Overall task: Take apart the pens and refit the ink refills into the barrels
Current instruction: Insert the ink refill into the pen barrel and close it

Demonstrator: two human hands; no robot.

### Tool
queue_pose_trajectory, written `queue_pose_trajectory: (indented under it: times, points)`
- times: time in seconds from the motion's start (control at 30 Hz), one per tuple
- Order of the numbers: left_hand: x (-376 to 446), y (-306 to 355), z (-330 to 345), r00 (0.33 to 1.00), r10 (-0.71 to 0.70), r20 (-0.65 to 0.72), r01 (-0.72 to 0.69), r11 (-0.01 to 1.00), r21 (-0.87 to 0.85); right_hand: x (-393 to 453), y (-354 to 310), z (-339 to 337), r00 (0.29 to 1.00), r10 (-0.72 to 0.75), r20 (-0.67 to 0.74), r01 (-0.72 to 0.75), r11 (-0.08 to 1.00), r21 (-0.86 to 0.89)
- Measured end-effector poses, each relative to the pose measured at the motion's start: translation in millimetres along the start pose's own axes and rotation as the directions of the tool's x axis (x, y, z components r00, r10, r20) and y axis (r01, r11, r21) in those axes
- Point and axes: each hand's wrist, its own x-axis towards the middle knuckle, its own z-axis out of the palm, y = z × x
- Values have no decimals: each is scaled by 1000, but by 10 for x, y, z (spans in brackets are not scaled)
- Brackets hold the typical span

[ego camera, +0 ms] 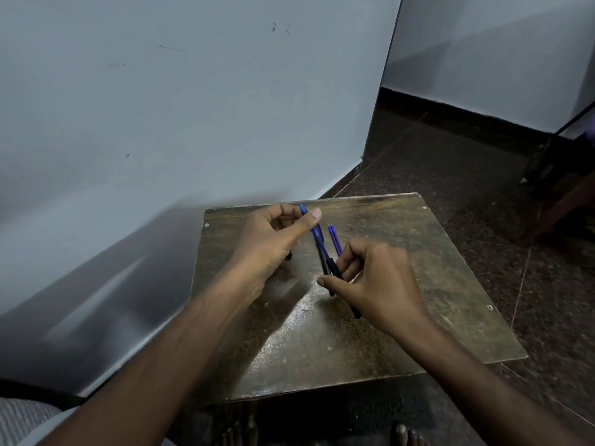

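Worn wooden tabletop (434,284) beneath both hands, left hand (273,243) pinching blue pen barrel (317,235), right hand (376,278) gripping its black lower end and a blue ink refill (335,239)

The desk (402,317) is standing on the floor (483,156), its left edge near the wall (161,107). Above its far half, the left hand (273,243) is pinching the pen (317,235), and the right hand (376,278), nearer the right edge, is gripping the refill (335,240).
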Motion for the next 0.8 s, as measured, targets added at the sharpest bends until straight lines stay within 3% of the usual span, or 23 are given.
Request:
queue_pose_trajectory:
  times: [0.13, 0.23, 0.33, 0.43, 0.57, 0.8]
  points:
    - [42, 50, -106, 996, 18, -83, -18, 1000, -5, 2, 15, -27, 998, 22, 53, -20, 999, -44]
    - [80, 44, -178, 978, 123, -171, -76, 963, 260, -4, 32, -64, 997, 35, 70, -34, 999, -20]
    - [44, 31, -142, 957, 267, -110, -162, 813, 560, -9, 47, -81, 997, 37, 67, -37, 999, -7]
    - [21, -7, -45, 938, 346, -14, -225, 642, 733, 4, 53, -80, 998, 35, 57, -34, 999, -14]
    - [29, -68, 65, 960, 278, 26, -193, 592, 782, 21, 73, -80, 999, 41, 31, -41, 999, -5]
    - [59, -88, 99, 967, 256, 9, -169, 613, 772, 53, 93, -77, 997, 63, 42, -64, 998, 8]
